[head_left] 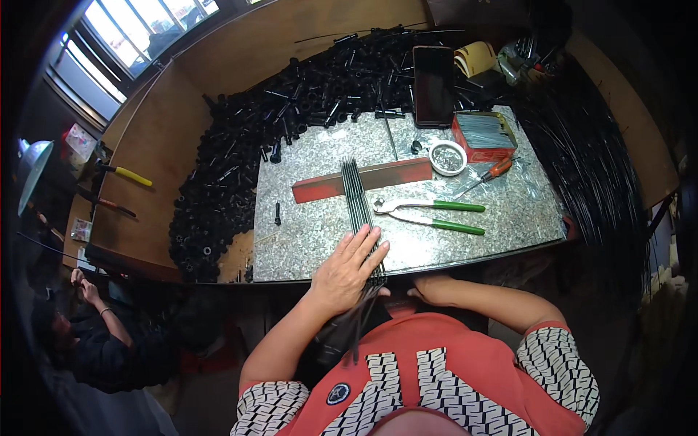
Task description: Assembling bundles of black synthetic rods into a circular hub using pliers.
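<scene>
Right hand point(429, 291) half hidden below table edge point(480, 256), grip unclear.

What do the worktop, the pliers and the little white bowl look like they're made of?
Worktop: likely galvanized sheet metal, with a grey spangled sheen. Pliers: bare shiny steel jaws, handles in green sleeves, probably plastic. Small white bowl: glossy white rim, ceramic or plastic; unclear.

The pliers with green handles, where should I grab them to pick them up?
Grab the pliers by the two green handles on the right, coming from above. The handles lie flat, spread slightly apart and clear of other things; the bare metal jaws point left toward the black rods.
</scene>
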